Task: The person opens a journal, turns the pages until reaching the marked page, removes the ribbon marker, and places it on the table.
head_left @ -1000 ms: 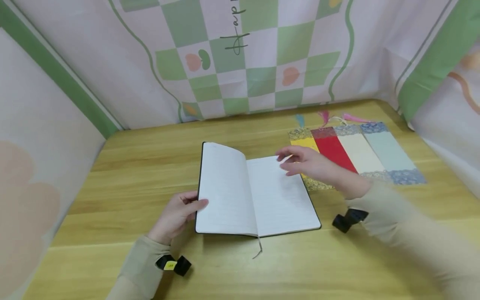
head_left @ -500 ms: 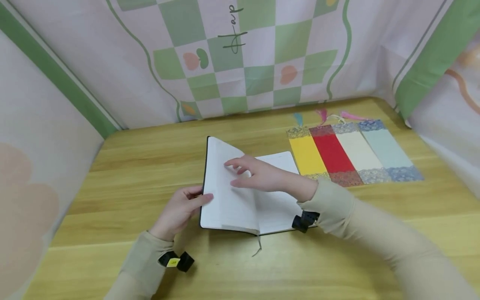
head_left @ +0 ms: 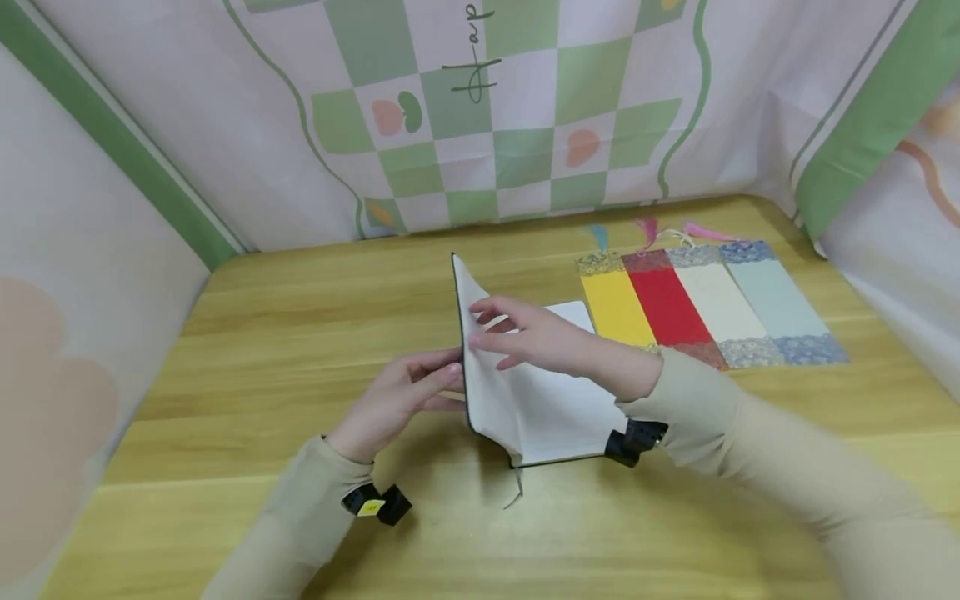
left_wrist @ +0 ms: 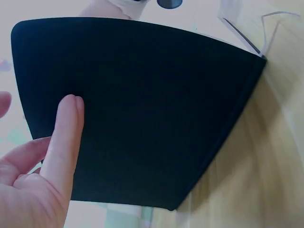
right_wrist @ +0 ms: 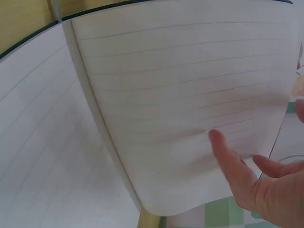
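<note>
A lined notebook with a dark cover stands partly open on the table, its right-hand page (head_left: pixel 562 408) lying flat. Its left side, with the cover and white page (head_left: pixel 483 375), is raised steeply. My left hand (head_left: pixel 405 396) is at the outer side of this raised half, and in the left wrist view extended fingers (left_wrist: pixel 69 123) lie against the black cover (left_wrist: pixel 152 109). My right hand (head_left: pixel 540 337) is over the inner side. In the right wrist view one fingertip (right_wrist: pixel 213 135) touches the lined page (right_wrist: pixel 180 80). A thin ribbon (head_left: pixel 517 487) hangs from the bottom of the spine.
Right of the notebook, yellow (head_left: pixel 618 308), red (head_left: pixel 671 304), cream (head_left: pixel 720 300) and pale blue (head_left: pixel 783 300) tasselled bookmarks lie side by side. The wooden table (head_left: pixel 285 317) meets a checked fabric curtain (head_left: pixel 517 158) at the back.
The left half of the notebook has swung up and to the right, with my left hand following it. My right hand has moved left from over the right-hand page to the raised page.
</note>
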Tool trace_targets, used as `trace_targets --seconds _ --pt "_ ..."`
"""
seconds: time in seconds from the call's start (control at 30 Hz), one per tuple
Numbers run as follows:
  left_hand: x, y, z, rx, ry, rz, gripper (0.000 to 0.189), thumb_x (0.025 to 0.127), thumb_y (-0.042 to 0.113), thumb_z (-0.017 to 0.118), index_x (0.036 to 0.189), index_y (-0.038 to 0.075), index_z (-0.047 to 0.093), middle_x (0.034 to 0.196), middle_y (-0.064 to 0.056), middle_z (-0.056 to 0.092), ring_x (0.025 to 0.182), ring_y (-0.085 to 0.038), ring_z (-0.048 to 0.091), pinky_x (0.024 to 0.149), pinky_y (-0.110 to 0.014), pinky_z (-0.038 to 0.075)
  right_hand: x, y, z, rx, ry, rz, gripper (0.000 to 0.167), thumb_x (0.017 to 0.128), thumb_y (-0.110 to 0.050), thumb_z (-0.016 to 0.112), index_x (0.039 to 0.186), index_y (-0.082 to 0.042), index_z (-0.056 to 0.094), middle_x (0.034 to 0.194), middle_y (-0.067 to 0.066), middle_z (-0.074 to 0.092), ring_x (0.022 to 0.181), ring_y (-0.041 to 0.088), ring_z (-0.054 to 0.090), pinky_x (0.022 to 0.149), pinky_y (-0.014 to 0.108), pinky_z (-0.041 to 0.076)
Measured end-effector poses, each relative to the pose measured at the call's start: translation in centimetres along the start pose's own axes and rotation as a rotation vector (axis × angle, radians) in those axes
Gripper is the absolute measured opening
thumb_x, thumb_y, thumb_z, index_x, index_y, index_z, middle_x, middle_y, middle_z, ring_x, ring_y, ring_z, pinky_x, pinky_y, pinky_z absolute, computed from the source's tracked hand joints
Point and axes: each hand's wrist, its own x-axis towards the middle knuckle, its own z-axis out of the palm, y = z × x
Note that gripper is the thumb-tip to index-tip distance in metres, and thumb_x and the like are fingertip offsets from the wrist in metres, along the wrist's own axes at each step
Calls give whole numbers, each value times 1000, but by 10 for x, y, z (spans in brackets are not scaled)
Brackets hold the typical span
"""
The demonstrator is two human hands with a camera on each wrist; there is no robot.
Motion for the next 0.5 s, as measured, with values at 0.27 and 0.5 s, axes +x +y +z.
trace_targets --seconds 0.27,0.5 --pt "25 2 27 231 -108 56 52 93 8 58 142 2 40 121 -19 57 108 -26 60 90 -37 52 -20 8 -26 113 99 88 57 93 -19 57 140 0 32 135 22 39 120 36 49 78 40 57" --pt "41 -8 41 714 -176 89 55 89 23 66 140 11 47 134 -9 48 80 -15 57 77 -22 49 -43 29 -54 81 159 152 53 93 -15 55 139 0 32 136 23 39 119 38 48 79 41 56"
